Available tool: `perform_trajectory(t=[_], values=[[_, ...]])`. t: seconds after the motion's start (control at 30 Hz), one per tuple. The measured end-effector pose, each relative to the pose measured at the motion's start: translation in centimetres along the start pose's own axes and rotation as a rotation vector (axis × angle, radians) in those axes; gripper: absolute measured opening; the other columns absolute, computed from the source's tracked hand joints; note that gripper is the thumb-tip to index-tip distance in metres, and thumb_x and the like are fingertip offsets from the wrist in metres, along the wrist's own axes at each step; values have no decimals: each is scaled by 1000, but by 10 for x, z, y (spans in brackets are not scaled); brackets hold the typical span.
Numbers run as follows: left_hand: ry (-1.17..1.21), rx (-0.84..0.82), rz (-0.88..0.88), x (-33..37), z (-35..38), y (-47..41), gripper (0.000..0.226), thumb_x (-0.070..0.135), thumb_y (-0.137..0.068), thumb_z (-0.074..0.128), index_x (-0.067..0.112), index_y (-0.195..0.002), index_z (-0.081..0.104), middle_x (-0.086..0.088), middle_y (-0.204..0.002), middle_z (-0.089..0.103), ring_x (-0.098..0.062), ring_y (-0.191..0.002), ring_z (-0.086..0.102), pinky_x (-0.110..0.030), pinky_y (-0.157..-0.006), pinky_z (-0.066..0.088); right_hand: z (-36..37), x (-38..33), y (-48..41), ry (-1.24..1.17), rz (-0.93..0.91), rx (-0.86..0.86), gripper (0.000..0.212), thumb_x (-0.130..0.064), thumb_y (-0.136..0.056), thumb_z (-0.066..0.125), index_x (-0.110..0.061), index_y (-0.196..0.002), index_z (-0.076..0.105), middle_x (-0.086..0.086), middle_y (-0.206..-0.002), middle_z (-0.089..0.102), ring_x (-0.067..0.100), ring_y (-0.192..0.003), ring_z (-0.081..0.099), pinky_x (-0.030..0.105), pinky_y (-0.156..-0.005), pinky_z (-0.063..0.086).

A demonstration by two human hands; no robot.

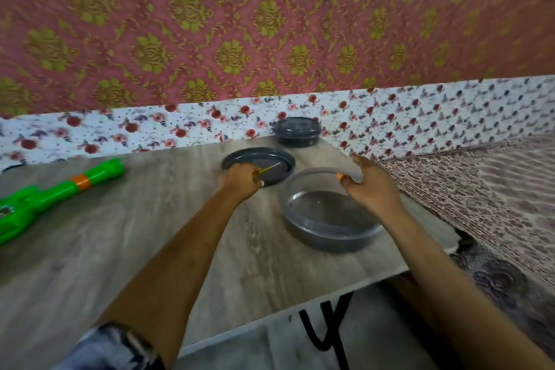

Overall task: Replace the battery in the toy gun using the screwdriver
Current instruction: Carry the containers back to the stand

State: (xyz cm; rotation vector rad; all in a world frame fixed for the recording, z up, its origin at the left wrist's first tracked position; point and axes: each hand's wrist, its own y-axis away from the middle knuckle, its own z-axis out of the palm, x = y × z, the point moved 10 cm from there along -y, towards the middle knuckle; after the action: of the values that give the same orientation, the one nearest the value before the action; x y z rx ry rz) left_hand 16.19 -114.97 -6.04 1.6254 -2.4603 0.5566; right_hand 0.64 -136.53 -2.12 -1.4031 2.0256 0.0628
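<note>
While L hand (243,179) pinches the thin screwdriver (270,168) over a dark lid (283,159), R hand (371,188) grips the open container (330,228) by its rim. Toy gun (60,189) lies apart at left on worktop (150,234), untouched; batt swap prob not begun.

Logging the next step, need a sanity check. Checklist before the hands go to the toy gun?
1. Tool in hand: ok. The left hand grips a thin tool, likely the screwdriver.
2. Other hand free: not ok. The right hand grips the rim of the clear tub.
3. Toy gun reachable: ok. The toy gun lies untouched at the left of the table.
4. Battery cover screw found: cannot tell, too blurred.
5. New battery ready: cannot tell. None is visible, and the lidded tub at the back is closed.
6. Loose lid out of the way: ok, flat on the table.
</note>
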Motion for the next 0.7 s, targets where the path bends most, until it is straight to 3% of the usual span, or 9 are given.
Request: perform_trajectory(t=[0.13,0.23,0.33,0.5,0.6,0.7], values=[[-212,-78,-2,0,25,-18,33,30,-86,63,12,-113,63,-13,-116,64,-29,-103,61,-37,-86,52,2,38,3,34,107,-51,59,-38,-87,56,-7,-134,38,17,-129,52,34,-119,50,41,-93,45],[-302,7,49,11,13,-18,28,29,-88,60,14,-111,64,-10,-112,65,-28,-100,62,-34,-81,50,12,47,7,-50,148,-64,63,-37,-88,55,-5,-138,35,17,-135,49,34,-122,48,41,-99,42],[-216,177,83,24,-28,-10,27,33,-92,52,14,-109,59,-12,-99,66,-29,-91,63,-35,-78,52,16,46,9,-91,168,-23,64,-37,-89,54,-5,-140,32,16,-140,44,34,-126,44,40,-100,38],[209,509,177,27,-120,21,25,29,-97,46,5,-104,49,-9,-72,55,-24,-64,52,-32,-60,41,26,30,9,-153,148,-2,64,-34,-90,53,-5,-142,29,14,-144,40,32,-131,39,38,-103,35],[710,607,16,-9,-146,37,20,25,-97,48,12,-82,47,0,-58,43,-13,-48,42,-26,-49,37,36,16,11,-213,153,-1,65,-34,-90,52,-5,-143,28,14,-144,39,32,-131,39,40,-105,34],[1222,458,-283,-50,-116,48,32,26,-97,48,19,-67,42,4,-41,36,-7,-32,31,-17,-37,26,49,4,14,-315,160,-9,61,-34,-93,47,-6,-144,28,15,-146,38,32,-133,37,41,-108,33]])
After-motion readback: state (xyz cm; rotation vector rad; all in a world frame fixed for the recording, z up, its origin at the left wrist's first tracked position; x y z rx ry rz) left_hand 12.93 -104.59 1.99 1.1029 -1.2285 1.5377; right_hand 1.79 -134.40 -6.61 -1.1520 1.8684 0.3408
